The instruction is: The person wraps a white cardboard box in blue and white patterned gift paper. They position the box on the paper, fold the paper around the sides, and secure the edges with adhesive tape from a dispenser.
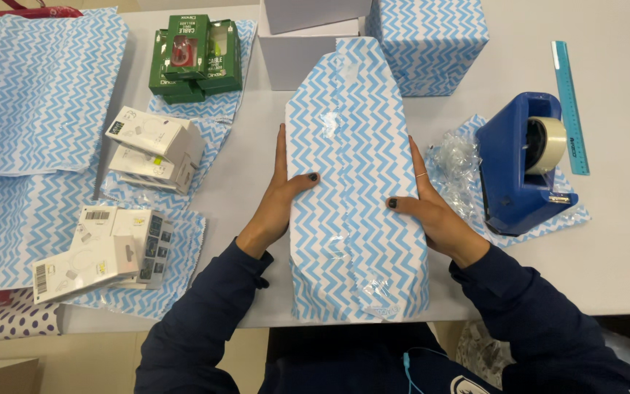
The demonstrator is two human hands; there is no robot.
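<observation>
Blue-and-white zigzag paper covers the long box I've got between my palms, flat on the white table right in front of me. My left hand presses its left side, fingers straight and together along the edge, thumb hooked over the top face. My right hand mirrors it on the other side, thumb on top too; that squeeze holds the wrap snug against the box. Clear tape strips glint down the middle seam between my thumbs.

Just beyond my right fingers lies crumpled clear plastic, and past that the blue tape dispenser with a teal ruler further out, handy for this hand. Off past my left fingers sit small white boxes and green boxes on spare zigzag sheets. Ahead, another wrapped box stands by plain white boxes.
</observation>
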